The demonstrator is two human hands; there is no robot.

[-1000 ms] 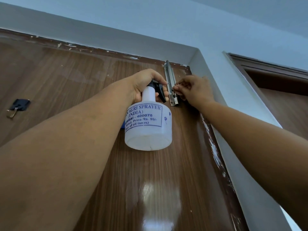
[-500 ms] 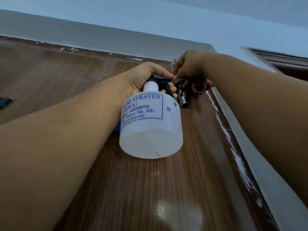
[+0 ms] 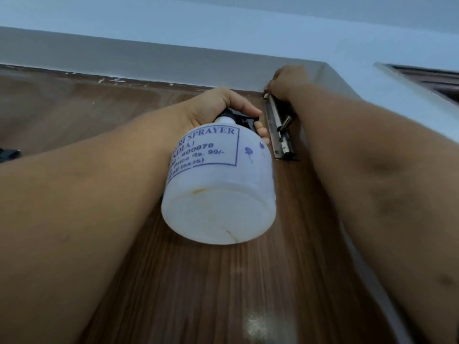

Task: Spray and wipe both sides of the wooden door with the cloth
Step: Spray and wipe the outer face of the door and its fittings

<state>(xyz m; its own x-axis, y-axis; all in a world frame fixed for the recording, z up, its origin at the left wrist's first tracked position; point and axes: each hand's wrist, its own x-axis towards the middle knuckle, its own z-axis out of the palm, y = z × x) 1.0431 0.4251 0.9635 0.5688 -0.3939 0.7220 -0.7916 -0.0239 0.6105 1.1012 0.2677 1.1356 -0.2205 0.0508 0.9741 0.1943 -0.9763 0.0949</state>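
- The left hand (image 3: 218, 108) grips the neck of the spray bottle (image 3: 218, 184), fingers curled round the black trigger head; the bottle hangs base-down toward the camera, close against the door.
- The right hand (image 3: 288, 83) is at the top end of the metal latch bolt (image 3: 280, 127); its fingers look curled there, but whether they pinch the rod I cannot tell.
- The bottle looks like light, stiff white plastic, likely nearly empty; the neck is the sound place to hold it, since the smooth round body could slip.
- The wooden door (image 3: 211, 294) fills the lower view, glossy and hard, with a bright sheen patch low down; it should wipe easily but streak.
- Count: two hands, one bottle, one bolt, one door being worked on, one dark hook (image 3: 8, 153) at the left edge.
- No cloth is in view.
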